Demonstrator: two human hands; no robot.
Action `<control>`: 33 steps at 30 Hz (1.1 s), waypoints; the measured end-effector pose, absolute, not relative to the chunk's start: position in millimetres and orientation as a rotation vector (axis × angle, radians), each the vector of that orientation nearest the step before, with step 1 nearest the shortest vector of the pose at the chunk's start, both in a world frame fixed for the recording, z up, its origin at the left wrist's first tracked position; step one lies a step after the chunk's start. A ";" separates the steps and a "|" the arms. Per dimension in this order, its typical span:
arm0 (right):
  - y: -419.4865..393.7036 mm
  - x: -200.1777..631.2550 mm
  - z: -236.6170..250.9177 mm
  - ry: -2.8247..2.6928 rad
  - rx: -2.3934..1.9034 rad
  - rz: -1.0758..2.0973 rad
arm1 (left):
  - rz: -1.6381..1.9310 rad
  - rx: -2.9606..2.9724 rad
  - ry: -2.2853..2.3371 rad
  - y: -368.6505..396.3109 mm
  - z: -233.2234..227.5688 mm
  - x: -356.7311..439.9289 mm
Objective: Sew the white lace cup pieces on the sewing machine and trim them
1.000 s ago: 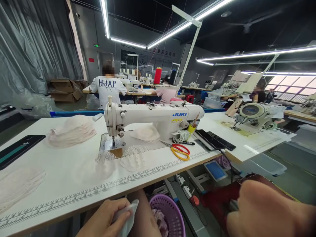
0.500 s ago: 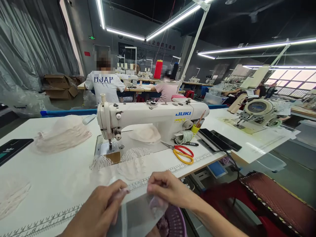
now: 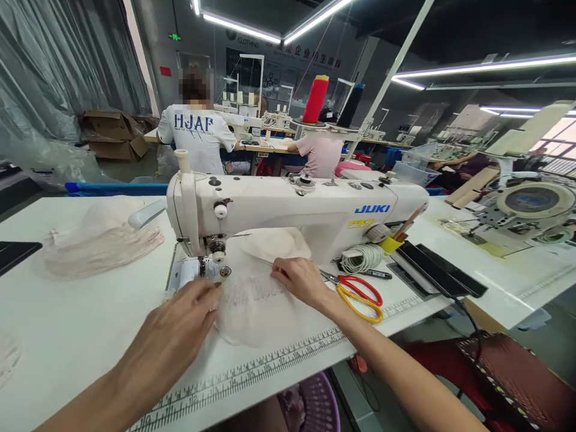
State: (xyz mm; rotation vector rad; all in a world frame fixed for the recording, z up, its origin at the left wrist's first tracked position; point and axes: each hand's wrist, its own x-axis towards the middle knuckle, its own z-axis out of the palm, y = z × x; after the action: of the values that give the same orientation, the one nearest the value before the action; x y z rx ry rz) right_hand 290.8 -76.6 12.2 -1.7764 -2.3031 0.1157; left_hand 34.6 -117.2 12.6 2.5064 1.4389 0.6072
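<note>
A sheer white piece of fabric (image 3: pixel 245 315) lies on the sewing machine's bed and the table in front of it. My left hand (image 3: pixel 180 318) is beside the needle and presser foot, its fingers closed on the fabric's left edge; the fingertips are partly hidden. At the far right edge my right hand (image 3: pixel 299 279) pinches the same fabric between thumb and fingers. Behind my hands stands the white sewing machine (image 3: pixel 288 201). Under its arm rests a pale rounded fabric piece (image 3: pixel 276 243).
Scissors (image 3: pixel 341 283) with red and yellow handles lie right of my right hand, near a coil of pale cord (image 3: pixel 362 259). Gathered pale fabric (image 3: pixel 103 252) lies at left. A ruler strip (image 3: pixel 252 369) runs along the front edge. A purple basket (image 3: pixel 321 399) sits below. People sit ahead.
Both hands have moved forward from the table's front edge to the machine bed, bringing the sheer fabric along and laying it flat. The camera view has shifted closer to the machine.
</note>
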 end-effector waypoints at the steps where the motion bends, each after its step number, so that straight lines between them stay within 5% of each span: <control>1: -81.9 288.1 14.0 -2.301 -1.786 0.067 | 0.639 2.572 1.439 -122.0 13.0 23.8; 8: -132.0 259.3 1.4 -2.680 -1.046 -0.023 | 0.408 2.754 1.470 -141.1 -3.2 -58.8; 18: -133.4 260.1 4.9 -2.581 -1.394 -0.447 | 0.369 2.690 1.518 -149.8 -12.8 -41.9; 25: -121.3 170.9 10.4 -2.573 -1.109 0.131 | 0.655 2.538 1.536 -101.9 9.2 -55.9; 33: -105.4 159.2 1.6 -2.329 -1.096 0.596 | 0.519 2.097 1.406 -64.2 11.6 -51.4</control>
State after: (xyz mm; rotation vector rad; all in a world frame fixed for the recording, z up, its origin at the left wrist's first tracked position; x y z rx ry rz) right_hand 159.2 -105.4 1.6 -1.0963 -2.3287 0.5963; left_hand -51.4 -64.2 11.6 2.0973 1.4062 0.5187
